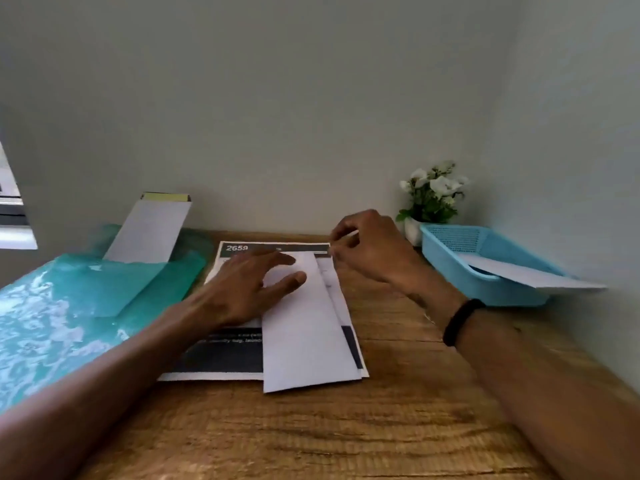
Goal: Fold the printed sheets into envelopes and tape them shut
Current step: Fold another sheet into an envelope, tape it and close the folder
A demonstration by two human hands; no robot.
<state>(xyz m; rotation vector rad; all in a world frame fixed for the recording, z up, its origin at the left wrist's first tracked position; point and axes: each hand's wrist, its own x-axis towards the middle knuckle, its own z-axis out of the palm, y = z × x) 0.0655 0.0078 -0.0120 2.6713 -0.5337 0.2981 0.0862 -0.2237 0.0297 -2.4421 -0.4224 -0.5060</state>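
Note:
A folded white sheet [304, 334] lies lengthwise on top of a flat printed sheet [221, 358] with dark bands and the number 2659 at its far edge. My left hand [252, 289] rests flat on the far end of the folded sheet, fingers spread. At the sheets' far right corner my right hand [367, 247] has its fingertips pinched together; something small and pale may be between them, too blurred to name.
A blue plastic basket [485, 258] at the right holds a folded white sheet [526, 273]. A small potted plant [429, 199] stands behind it. A teal plastic folder [69, 306] covers the left, with another white folded sheet [149, 230] leaning against the wall. Wooden table [346, 431] in front.

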